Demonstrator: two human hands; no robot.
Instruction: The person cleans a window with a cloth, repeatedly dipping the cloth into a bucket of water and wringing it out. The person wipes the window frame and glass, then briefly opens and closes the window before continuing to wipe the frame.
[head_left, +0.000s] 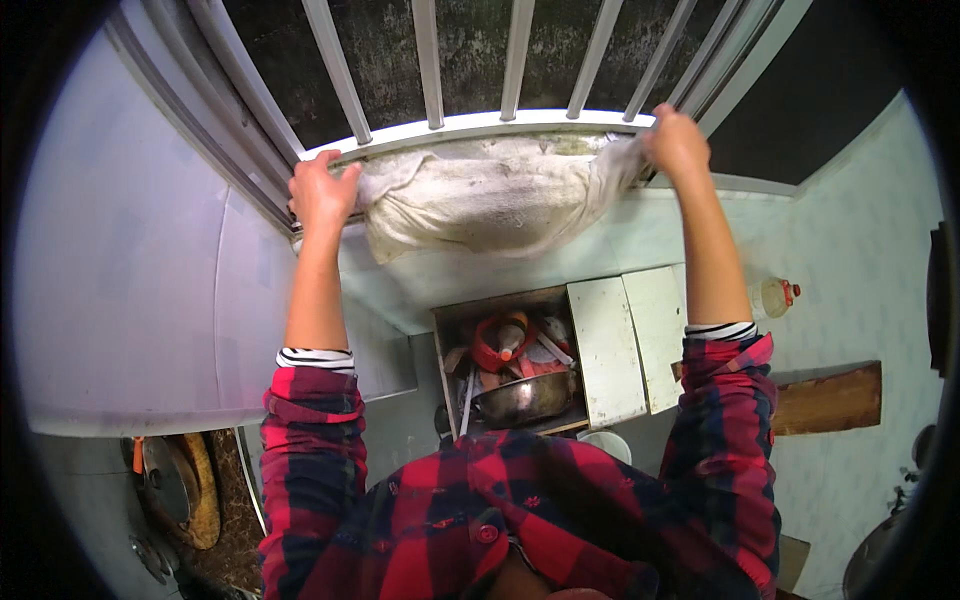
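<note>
A damp-looking, stained white cloth (487, 202) stretches along the window sill (517, 146) and hangs over its near edge. My left hand (324, 193) is at the cloth's bunched left end, by the corner of the window frame; its fingertips are partly hidden. At the other side my right hand (679, 144) grips the twisted right end of the cloth, close to the lower right corner of the barred window. Between my hands the cloth sags in a broad fold.
White metal bars (431, 67) rise behind the sill. Below stands an open wooden cabinet (501, 298) holding a metal basin (529, 400) and a red basket (487, 346), beside white boards (606, 352). A plastic bottle (771, 298) and a wooden board (829, 397) are at right. A white panel (135, 262) flanks me at left.
</note>
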